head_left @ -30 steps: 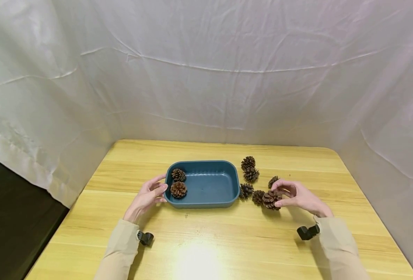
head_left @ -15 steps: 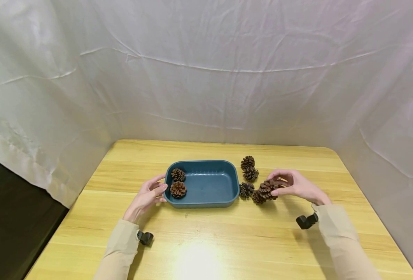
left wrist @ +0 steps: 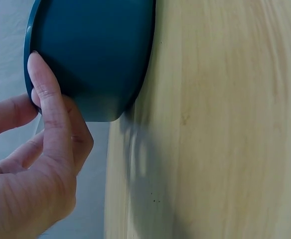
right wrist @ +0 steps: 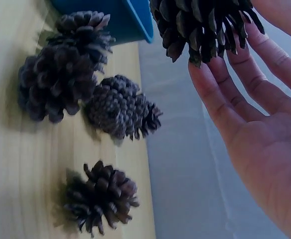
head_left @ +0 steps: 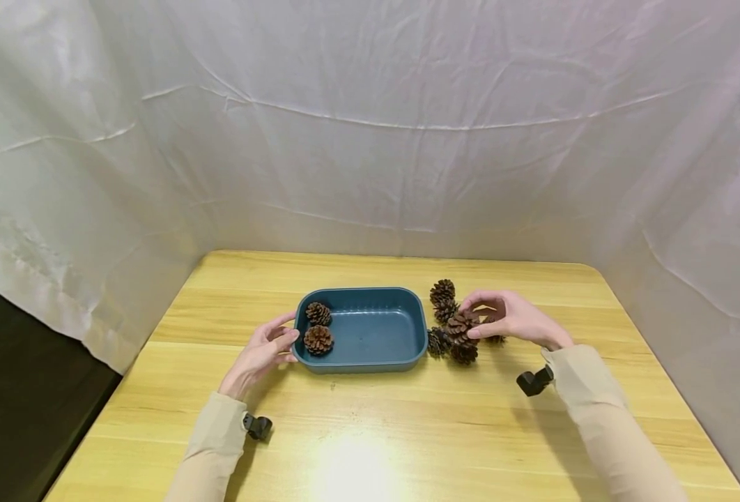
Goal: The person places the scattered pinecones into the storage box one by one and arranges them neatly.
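The left hand (head_left: 262, 357) pinches the near end of the blue box (head_left: 376, 338), thumb on the rim. Two brown cones (head_left: 318, 340) sit inside, close to that hand. The right hand (head_left: 515, 321) holds up a pine cone (head_left: 460, 326) with its fingers. Five more cones (right wrist: 103, 196) lie on the surface (head_left: 370, 411), below and around the right hand.

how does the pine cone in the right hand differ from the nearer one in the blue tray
The held pine cone is gripped aloft by the right hand; the tray pine cone lies ungripped. The held pine cone is right of the blue tray; the tray pine cone sits inside, at the left end. Both are brown with open scales.
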`<state>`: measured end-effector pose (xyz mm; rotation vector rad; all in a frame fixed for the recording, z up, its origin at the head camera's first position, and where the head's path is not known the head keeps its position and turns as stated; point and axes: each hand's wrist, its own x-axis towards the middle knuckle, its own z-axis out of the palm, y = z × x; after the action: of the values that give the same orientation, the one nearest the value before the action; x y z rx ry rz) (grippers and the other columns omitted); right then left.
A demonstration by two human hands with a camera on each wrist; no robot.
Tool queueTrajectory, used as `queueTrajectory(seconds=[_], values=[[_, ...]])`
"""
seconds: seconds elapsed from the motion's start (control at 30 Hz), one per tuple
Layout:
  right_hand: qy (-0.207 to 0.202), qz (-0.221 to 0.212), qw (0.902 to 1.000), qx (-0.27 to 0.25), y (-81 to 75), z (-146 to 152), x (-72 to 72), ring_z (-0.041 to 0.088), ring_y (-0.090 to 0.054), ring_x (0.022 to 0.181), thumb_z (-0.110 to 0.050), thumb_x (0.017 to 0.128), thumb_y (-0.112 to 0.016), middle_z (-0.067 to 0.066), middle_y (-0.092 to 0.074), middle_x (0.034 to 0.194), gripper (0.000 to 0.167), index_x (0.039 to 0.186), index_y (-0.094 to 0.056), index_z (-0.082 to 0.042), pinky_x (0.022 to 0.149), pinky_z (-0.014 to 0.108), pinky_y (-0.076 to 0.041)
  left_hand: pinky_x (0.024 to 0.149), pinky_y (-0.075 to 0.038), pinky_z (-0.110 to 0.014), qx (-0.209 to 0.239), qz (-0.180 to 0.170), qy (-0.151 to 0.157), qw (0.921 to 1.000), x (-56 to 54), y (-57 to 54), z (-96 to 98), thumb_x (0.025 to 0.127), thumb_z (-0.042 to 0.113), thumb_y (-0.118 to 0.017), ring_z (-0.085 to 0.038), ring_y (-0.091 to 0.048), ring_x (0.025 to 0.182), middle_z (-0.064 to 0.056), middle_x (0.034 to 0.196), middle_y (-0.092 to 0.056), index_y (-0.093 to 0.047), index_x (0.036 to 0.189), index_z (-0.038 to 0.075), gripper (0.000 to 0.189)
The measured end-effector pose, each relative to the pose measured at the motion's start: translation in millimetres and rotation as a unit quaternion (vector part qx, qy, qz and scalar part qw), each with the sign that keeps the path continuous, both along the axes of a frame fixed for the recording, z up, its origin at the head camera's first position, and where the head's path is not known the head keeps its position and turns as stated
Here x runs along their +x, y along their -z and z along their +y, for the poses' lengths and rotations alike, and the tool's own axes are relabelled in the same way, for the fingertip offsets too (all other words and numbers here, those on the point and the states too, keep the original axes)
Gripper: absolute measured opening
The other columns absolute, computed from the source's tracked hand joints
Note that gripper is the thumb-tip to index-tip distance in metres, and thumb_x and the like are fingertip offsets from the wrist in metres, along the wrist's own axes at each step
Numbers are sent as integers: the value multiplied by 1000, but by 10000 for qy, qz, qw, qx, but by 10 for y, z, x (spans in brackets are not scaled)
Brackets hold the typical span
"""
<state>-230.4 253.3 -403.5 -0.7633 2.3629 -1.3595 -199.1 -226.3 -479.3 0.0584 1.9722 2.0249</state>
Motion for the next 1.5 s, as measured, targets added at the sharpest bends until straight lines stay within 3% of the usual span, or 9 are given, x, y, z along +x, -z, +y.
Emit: queueTrajectory(seconds=[0.33,0.67,0.93,1.2,1.5], values=[[-187,219,9996,-12,-131,-268,-123,10,-60,113,-16,83,-83,8,-66,123,40,119,-67,-12,103,23,-51,67,-62,-20,-1,-44,46,10000,-18,3,-14,104,9,-53,-6,-62,72,-4,109,-57,-28,157,-1,59],[-284,445,9982,284,-211,-560,-210,26,-64,115,-18,82,-83,8,-68,121,39,118,-68,-10,108,49,-51,69,-62,-20,28,-84,132,9999,-3,-12,-28,104,9,-53,-6,-63,76,-5,112,-58,-25,158,-1,61],[-413,378,9977,378,-232,-760,-293,25,-63,118,-18,84,-82,7,-67,125,39,120,-68,-12,109,50,-51,68,-61,-19,92,-25,242,9997,1,-14,-48,104,9,-53,-5,-63,77,-2,108,-59,-21,158,-4,64],[-677,-73,9977,-9,-252,-929,-368,33,-65,117,-9,85,-79,17,-63,128,40,122,-65,-3,97,41,-60,68,-62,-19,148,-25,216,9997,-4,-24,-43,104,7,-53,-5,-64,76,-1,106,-60,-22,157,-5,63],[-861,-43,9963,-68,-303,-1095,-431,31,-62,117,-5,85,-79,18,-62,127,37,119,-66,0,112,51,-49,68,-62,-19,154,3,295,9994,-6,-19,-58,105,8,-51,-5,-63,77,0,106,-60,-19,157,-5,63]])
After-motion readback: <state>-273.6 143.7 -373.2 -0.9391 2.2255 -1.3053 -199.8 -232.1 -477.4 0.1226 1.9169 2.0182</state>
